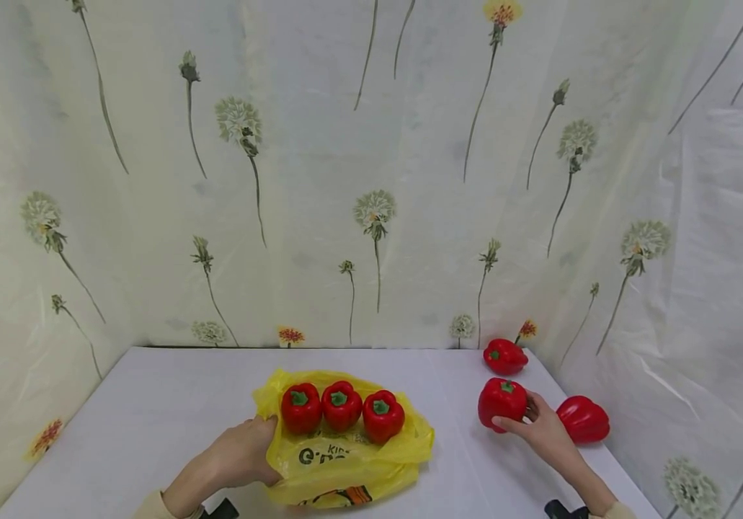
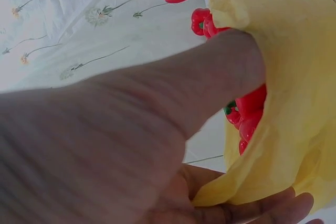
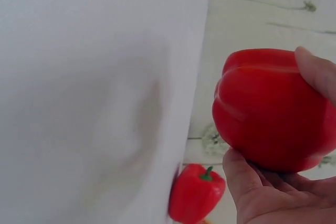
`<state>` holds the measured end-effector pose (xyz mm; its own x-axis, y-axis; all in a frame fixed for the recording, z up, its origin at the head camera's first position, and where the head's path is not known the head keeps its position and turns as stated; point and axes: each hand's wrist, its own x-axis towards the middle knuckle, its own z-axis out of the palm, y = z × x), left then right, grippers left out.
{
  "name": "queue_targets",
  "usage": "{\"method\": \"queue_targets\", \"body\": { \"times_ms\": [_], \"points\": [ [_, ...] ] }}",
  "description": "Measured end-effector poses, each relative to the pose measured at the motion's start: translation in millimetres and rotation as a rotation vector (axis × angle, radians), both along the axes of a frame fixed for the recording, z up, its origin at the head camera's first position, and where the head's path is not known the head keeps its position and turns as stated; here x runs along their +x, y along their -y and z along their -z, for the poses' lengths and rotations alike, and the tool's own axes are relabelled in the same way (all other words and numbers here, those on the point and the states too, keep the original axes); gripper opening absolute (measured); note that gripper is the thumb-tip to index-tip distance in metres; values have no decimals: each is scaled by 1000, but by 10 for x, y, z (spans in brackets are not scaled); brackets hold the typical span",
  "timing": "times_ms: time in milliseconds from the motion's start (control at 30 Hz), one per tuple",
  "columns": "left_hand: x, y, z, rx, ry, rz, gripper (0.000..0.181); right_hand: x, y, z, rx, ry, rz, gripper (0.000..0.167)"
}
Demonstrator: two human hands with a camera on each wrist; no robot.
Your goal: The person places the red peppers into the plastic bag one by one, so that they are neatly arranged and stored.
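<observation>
1. Well, the left hand [image 1: 241, 454] pinched a yellow plastic bag [image 1: 377, 468], low in the middle of the frame.
2. Three red bell peppers [image 1: 341, 406] sat in the bag's opening.
3. The right hand [image 1: 540, 429] gripped another red bell pepper [image 1: 499, 404], lower right.
4. One loose pepper [image 1: 505, 357] lay above it and one more pepper [image 1: 583, 419] to its right.

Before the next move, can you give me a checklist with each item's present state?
1. Left hand holding the yellow bag by its edge: ok.
2. Right hand gripping a red pepper: ok.
3. Three peppers at the bag: ok, side by side, stems showing.
4. Held pepper at the bag: not ok, apart, to its right.
5. Rightmost pepper clear of the right hand: cannot tell, their outlines meet in the head view.
6. Free room inside the bag: cannot tell, its depth is hidden.
</observation>
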<state>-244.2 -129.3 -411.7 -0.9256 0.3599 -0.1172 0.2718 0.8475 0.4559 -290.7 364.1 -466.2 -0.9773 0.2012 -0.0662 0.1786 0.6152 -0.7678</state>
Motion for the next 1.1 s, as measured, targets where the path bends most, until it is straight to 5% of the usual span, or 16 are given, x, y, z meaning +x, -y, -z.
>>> {"method": "queue_targets", "body": {
  "times_ms": [1100],
  "points": [
    [-10, 10, 5, 14, -2, 7, 78, -178, 441, -204, -69, -74, -112, 115]
  ]
}}
